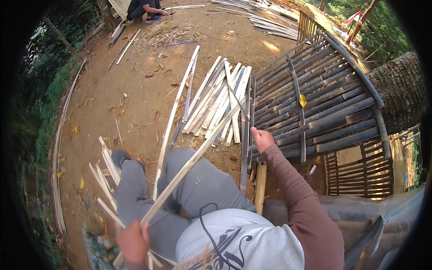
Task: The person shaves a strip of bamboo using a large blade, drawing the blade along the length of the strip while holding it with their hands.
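1. The left hand (133, 243) is wrapped shut around the near end of a long bamboo slat (193, 158). The grip is full and closed, low by the person's knee. The slat runs up and away across the grey trousers (193, 189) towards the pile of split slats (218, 101) on the dirt ground (135, 90).

2. The right hand (262, 138) is out on the near edge of the woven bamboo panel (315, 96), fingers curled down onto a dark slat there. Whether it is pinching that slat or just pressing on it, I cannot tell.

3. Risk one: the long slat is held at one end only, so its far tip could swing and knock the loose pile askew.

4. Risk two: split bamboo has sharp edges. If the slat slides through that closed left grip, the palm could be cut.

5. Risk three: the right hand sits between close-set slats at the panel's edge. A shove on the panel could pinch the fingers.

6. Loose pale strips (105, 175) lie by the left foot, at the ground's near left. A shifting leg could snap or scatter them.

7. Another person (145, 9) crouches at the far edge, well apart.
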`<state>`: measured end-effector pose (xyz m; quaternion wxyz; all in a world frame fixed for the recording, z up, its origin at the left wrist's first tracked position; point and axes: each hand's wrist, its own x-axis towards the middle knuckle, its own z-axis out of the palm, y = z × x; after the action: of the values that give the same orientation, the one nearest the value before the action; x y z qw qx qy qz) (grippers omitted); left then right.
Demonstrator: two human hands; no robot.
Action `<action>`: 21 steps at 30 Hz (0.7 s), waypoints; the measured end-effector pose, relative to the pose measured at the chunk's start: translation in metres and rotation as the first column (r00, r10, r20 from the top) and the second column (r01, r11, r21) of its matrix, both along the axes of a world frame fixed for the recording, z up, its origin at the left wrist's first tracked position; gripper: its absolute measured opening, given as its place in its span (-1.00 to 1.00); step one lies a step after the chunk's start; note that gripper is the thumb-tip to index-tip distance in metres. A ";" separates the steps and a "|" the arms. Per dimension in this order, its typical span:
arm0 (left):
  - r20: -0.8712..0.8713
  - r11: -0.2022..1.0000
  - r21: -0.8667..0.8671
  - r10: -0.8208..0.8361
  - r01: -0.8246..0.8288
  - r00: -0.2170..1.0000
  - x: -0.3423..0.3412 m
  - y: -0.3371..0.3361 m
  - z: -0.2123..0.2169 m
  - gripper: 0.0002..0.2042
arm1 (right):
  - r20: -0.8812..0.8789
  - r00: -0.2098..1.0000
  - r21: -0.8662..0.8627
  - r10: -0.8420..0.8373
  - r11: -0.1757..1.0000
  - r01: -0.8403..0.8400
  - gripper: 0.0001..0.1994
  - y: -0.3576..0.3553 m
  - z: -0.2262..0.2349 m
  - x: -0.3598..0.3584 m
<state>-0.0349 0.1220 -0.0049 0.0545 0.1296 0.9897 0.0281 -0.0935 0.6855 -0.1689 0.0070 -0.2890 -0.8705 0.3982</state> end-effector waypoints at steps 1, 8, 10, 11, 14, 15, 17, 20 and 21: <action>0.007 0.999 0.041 0.018 -0.019 1.000 0.001 -0.001 0.001 -0.67 | -0.033 0.995 0.009 0.099 0.995 -0.099 -0.27 -0.040 0.020 0.008; 0.013 0.998 0.054 0.032 -0.033 0.999 0.000 -0.006 0.003 -0.67 | 0.106 0.926 0.191 0.361 0.907 -0.376 -0.30 -0.106 0.018 0.022; 0.021 0.998 0.052 0.035 -0.036 0.999 0.003 -0.011 0.001 -0.66 | 0.146 0.954 0.188 0.261 0.940 -0.286 -0.26 -0.065 0.002 0.002; 0.021 0.998 0.054 0.036 -0.037 0.999 0.003 -0.012 0.001 -0.66 | 0.187 0.963 0.176 0.193 0.958 -0.226 -0.23 -0.040 0.002 -0.009; 0.016 0.997 0.073 0.012 -0.014 1.000 -0.002 -0.003 0.008 -0.65 | 0.220 0.966 0.290 -0.136 0.954 0.068 -0.19 0.047 -0.022 -0.037; 0.026 0.997 0.083 0.003 -0.005 1.000 -0.003 -0.003 0.007 -0.66 | 0.208 0.946 0.319 -0.248 0.931 0.174 -0.19 0.065 -0.027 -0.042; 0.043 0.996 0.091 0.013 -0.017 0.999 -0.005 -0.008 0.006 -0.66 | 0.087 0.979 0.256 -0.184 0.954 0.157 -0.21 0.044 -0.008 -0.049; 0.049 0.998 0.049 0.037 -0.040 0.998 -0.001 -0.012 -0.007 -0.66 | 0.045 0.997 0.186 0.055 0.980 -0.062 -0.26 -0.027 0.034 -0.026; 0.068 0.997 0.057 0.041 -0.044 0.997 0.001 -0.014 -0.007 -0.66 | 0.103 0.979 0.183 0.178 0.964 -0.195 -0.29 -0.062 0.053 -0.014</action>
<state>-0.0336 0.1081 -0.0119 0.0831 0.1091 0.9886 0.0625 -0.1078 0.6239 -0.1163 -0.0399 -0.2204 -0.9277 0.2985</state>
